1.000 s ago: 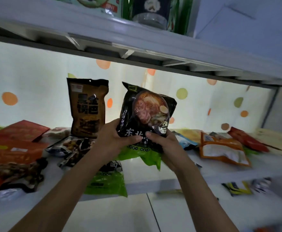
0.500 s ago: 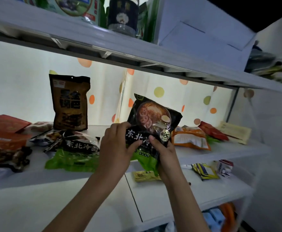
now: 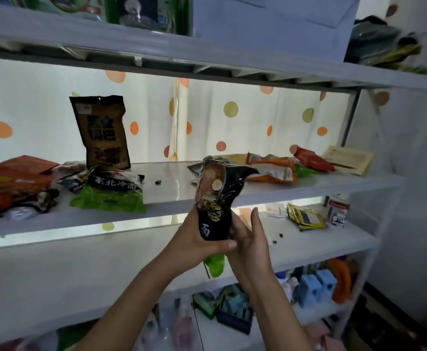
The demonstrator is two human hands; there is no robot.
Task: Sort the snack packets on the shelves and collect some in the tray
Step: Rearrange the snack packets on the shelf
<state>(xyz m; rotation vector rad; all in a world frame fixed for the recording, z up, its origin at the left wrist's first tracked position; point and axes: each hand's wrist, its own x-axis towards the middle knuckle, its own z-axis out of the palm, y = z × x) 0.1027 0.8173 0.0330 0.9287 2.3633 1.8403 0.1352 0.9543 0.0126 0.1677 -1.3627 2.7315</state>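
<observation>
Both my hands meet on one black noodle packet, held in front of the shelf edge: my left hand wraps its lower part, thumb curled across the front, while my right hand backs it from the other side with fingers straight and pressed together, pointing up. Its green bottom end pokes out below my palms. Just past my fingers runs the front lip of the middle shelf, with bare white surface straight ahead of the packet and a small dark bit lying on it. To the left of my fingers lies a matching black-and-green packet, beyond it a tall brown pouch standing upright, and red packets heaped farther left. To the right sit an orange packet and a red one beside it. Half a second ago the packet faced me flat, up at shelf height; now it is turned edge-on and lower, off the shelf.
</observation>
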